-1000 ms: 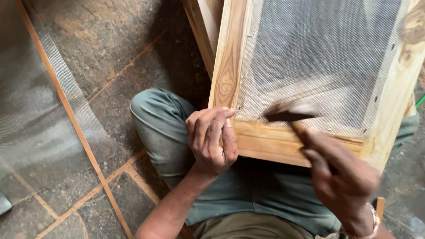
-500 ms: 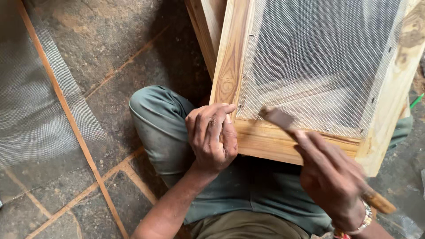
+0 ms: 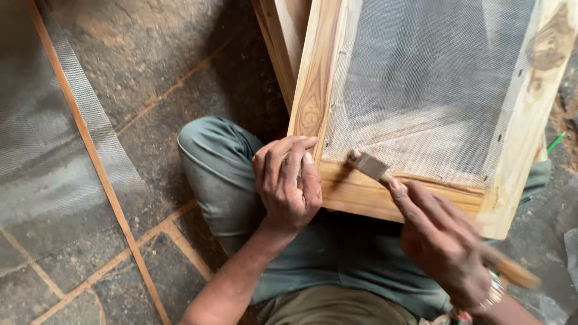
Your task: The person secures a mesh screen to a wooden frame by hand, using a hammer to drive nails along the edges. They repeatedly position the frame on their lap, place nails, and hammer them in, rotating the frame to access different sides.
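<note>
Clearly my left hand point(image 3: 288, 183) presses flat, fingers together, on the stiff wooden frame point(image 3: 361, 192). My right hand point(image 3: 448, 244) grips the hammer point(image 3: 368, 165); the mesh point(image 3: 427, 90) looks flimsy, so I hold wood.

Frame: we see the wooden frame point(image 3: 361, 192) resting across our lap, leaning away to the far right.
Mesh: the mesh point(image 3: 433, 90) lies on the frame, inside its rails.
Left hand: our left hand point(image 3: 288, 180) sits on the frame's near-left corner.
Right hand: our right hand point(image 3: 445, 244) is near right, holding the hammer point(image 3: 368, 165), whose head lies on the near rail.
Floor: the stone floor point(image 3: 120, 120) spreads left.
</note>
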